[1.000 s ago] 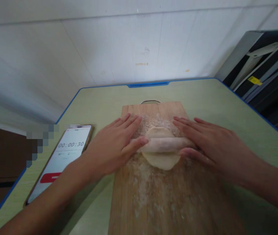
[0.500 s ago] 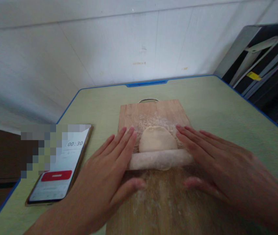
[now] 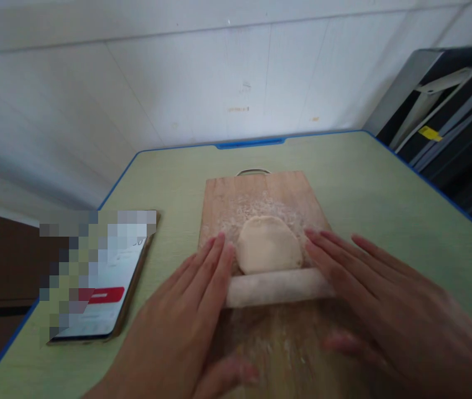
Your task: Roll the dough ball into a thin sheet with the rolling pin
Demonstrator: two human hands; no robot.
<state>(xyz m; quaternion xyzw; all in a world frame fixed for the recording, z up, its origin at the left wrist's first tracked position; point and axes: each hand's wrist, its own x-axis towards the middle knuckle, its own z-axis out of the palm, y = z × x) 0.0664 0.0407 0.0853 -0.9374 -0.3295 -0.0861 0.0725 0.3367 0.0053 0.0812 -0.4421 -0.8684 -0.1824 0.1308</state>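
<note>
A floury white rolling pin (image 3: pixel 280 287) lies crosswise on a wooden cutting board (image 3: pixel 256 188), at the near edge of a round, flattened piece of dough (image 3: pixel 269 246). My left hand (image 3: pixel 181 310) rests over the pin's left end with its fingers stretched forward. Over the right end lies my right hand (image 3: pixel 377 293), its fingers also straight and its thumb apart. Both hands touch the pin with flat palms rather than wrapped fingers. The pin's ends are hidden beneath them. Loose flour covers the board around the dough.
A phone (image 3: pixel 111 316) with a partly blurred-out screen lies to the left on the green table (image 3: pixel 178 183). The board has a metal handle (image 3: pixel 253 170) at its far end. A pale wall (image 3: pixel 203 83) stands behind, and dark stacked panels (image 3: pixel 460 133) lean at the right.
Both hands and the rolling pin have moved back toward me. More of the dough shows beyond the pin, and the pin has come to its near edge.
</note>
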